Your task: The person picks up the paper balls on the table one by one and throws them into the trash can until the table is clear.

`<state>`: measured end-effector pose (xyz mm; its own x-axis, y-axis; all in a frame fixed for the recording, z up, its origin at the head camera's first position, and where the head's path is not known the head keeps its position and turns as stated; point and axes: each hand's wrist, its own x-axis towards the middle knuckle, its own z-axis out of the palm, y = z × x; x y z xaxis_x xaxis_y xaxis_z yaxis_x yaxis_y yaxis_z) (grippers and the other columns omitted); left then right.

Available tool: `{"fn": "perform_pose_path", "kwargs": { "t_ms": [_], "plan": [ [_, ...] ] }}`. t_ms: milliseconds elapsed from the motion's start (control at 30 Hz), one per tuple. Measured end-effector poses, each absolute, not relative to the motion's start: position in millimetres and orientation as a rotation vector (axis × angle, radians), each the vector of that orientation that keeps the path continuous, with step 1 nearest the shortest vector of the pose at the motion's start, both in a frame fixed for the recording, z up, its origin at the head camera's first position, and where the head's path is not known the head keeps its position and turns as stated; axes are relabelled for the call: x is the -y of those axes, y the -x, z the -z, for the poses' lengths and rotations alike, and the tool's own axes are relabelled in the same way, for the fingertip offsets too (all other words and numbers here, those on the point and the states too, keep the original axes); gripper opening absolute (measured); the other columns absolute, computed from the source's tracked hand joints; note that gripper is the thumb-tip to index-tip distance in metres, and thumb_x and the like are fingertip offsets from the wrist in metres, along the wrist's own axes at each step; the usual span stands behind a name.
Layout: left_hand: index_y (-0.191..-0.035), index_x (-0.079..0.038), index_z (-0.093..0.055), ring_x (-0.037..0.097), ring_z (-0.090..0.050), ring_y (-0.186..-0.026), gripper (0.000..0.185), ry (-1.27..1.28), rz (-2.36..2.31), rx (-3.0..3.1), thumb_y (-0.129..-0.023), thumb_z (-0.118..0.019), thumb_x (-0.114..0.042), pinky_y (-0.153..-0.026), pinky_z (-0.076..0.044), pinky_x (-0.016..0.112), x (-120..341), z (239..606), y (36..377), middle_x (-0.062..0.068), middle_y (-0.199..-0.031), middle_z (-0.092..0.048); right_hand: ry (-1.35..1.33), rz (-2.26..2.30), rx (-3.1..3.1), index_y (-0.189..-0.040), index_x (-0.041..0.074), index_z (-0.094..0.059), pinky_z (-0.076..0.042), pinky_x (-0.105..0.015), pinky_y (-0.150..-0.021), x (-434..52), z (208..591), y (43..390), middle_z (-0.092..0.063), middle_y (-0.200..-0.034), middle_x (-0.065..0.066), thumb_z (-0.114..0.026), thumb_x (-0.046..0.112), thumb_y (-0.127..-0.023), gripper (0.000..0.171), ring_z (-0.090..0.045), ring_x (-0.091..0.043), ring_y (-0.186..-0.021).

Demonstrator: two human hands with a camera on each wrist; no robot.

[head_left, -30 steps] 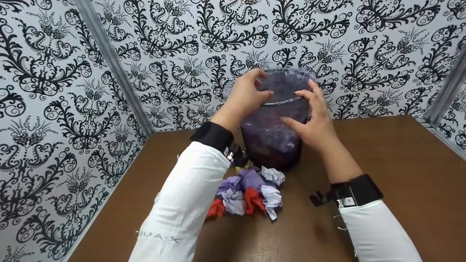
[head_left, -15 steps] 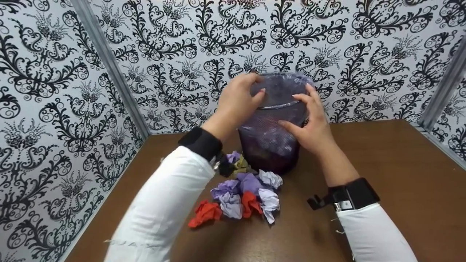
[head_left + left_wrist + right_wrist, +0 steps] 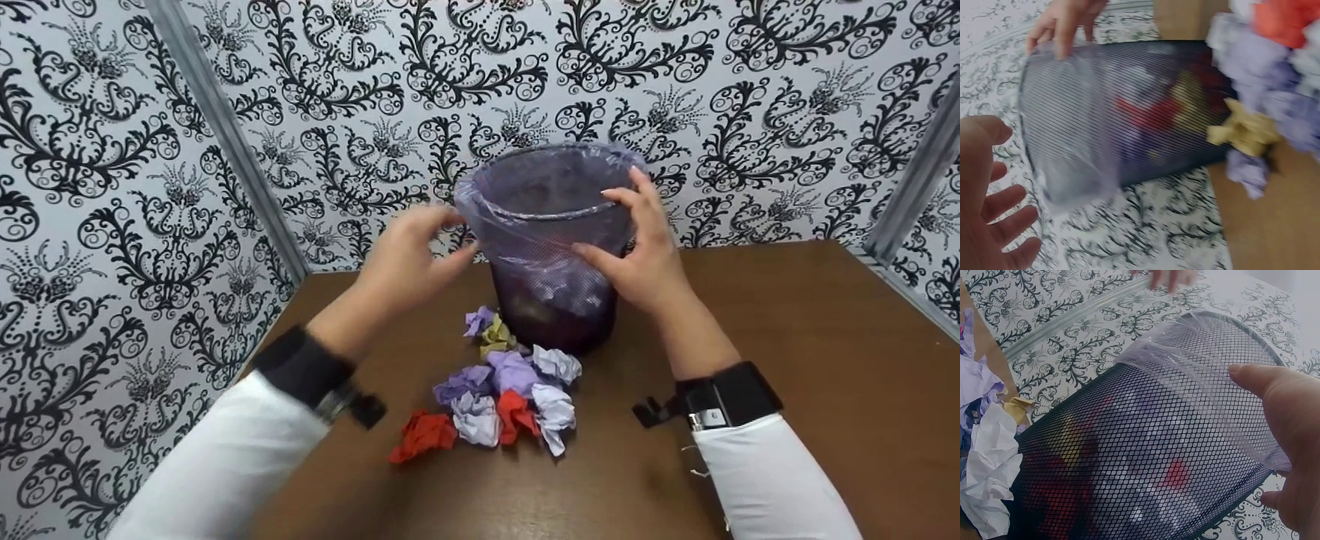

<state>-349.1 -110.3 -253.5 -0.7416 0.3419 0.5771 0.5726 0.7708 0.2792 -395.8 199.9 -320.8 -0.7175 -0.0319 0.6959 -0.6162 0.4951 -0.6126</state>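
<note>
A dark mesh waste bin point(image 3: 555, 319) stands on the table, with a translucent purple bin liner point(image 3: 517, 240) folded down over its rim. My right hand point(image 3: 649, 251) grips the upper right side of the bin, thumb point(image 3: 1255, 377) on the lined mesh and fingers at the rim. Left of the bin, my left hand point(image 3: 405, 259) is off the rim with its fingers spread loosely and nothing in them. Through the mesh in the wrist views, red, yellow and pale crumpled paper point(image 3: 1148, 112) shows inside the bin.
Crumpled paper balls in purple point(image 3: 514, 373), white point(image 3: 555, 411), red point(image 3: 424, 436) and olive yellow point(image 3: 496, 335) lie in front of the bin on the brown wooden table point(image 3: 810, 330). A black-and-white patterned wall point(image 3: 360, 75) rises close behind.
My left hand has come away from the inside of the bin's rim and moved left and down, uncovering the rim's left side. The right hand keeps its place on the bin.
</note>
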Motion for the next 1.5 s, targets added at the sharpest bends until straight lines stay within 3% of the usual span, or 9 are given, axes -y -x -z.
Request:
{"fn": "perform_pose_path", "kwargs": {
  "t_ms": [300,500,567,833,1167,1500],
  "plan": [
    [-0.111,-0.027,-0.063,0.011,-0.059,-0.087,0.038,0.530,0.606,2.903,-0.080,-0.076,-0.044,-0.075,-0.053,0.032,165,331,313,-0.009,-0.098,-0.061,-0.516,-1.195,2.139,-0.131,0.036,-0.047,-0.021,-0.065,-0.111,-199,323,397,-0.012,-0.161,0.013,-0.082,0.052,-0.071,0.071,-0.015,-0.019,-0.147],
    [-0.116,-0.024,-0.063,0.016,-0.061,-0.096,0.045,0.552,0.619,3.091,-0.077,-0.077,-0.040,-0.081,-0.054,0.039,176,370,290,-0.003,-0.108,-0.064,-0.517,-1.202,2.138,-0.131,0.035,-0.048,-0.021,-0.064,-0.112,-199,320,396,-0.012,-0.160,0.016,-0.082,0.052,-0.070,0.072,-0.014,-0.018,-0.147],
    [-0.114,-0.022,-0.063,0.017,-0.062,-0.093,0.045,0.578,0.633,3.127,-0.077,-0.078,-0.040,-0.079,-0.054,0.039,176,378,286,-0.001,-0.105,-0.065,-0.516,-1.204,2.138,-0.131,0.035,-0.048,-0.021,-0.064,-0.112,-199,320,396,-0.012,-0.160,0.017,-0.082,0.052,-0.070,0.072,-0.015,-0.018,-0.147],
    [-0.104,-0.026,-0.063,0.013,-0.058,-0.080,0.036,0.575,0.777,3.227,-0.077,-0.079,-0.043,-0.067,-0.050,0.032,178,402,281,-0.006,-0.091,-0.062,-0.524,-1.201,2.127,-0.130,0.034,-0.048,-0.023,-0.063,-0.112,-198,323,396,-0.012,-0.160,0.017,-0.082,0.052,-0.070,0.072,-0.016,-0.019,-0.146],
    [-0.093,-0.021,-0.066,0.016,-0.056,-0.068,0.018,0.634,0.959,3.166,-0.079,-0.078,-0.021,-0.052,-0.049,0.029,181,414,279,-0.001,-0.079,-0.060,-0.522,-1.203,2.118,-0.130,0.032,-0.049,-0.022,-0.063,-0.112,-199,325,395,-0.014,-0.160,0.014,-0.084,0.048,-0.070,0.071,-0.020,-0.024,-0.145],
    [-0.087,-0.020,-0.061,0.013,-0.052,-0.067,0.019,0.672,0.925,3.096,-0.075,-0.076,-0.013,-0.051,-0.043,0.025,185,415,276,-0.002,-0.078,-0.058,-0.507,-1.198,2.140,-0.131,0.034,-0.048,-0.022,-0.065,-0.111,-200,323,395,-0.012,-0.159,0.018,-0.083,0.052,-0.070,0.072,-0.019,-0.023,-0.145]
  ]
}}
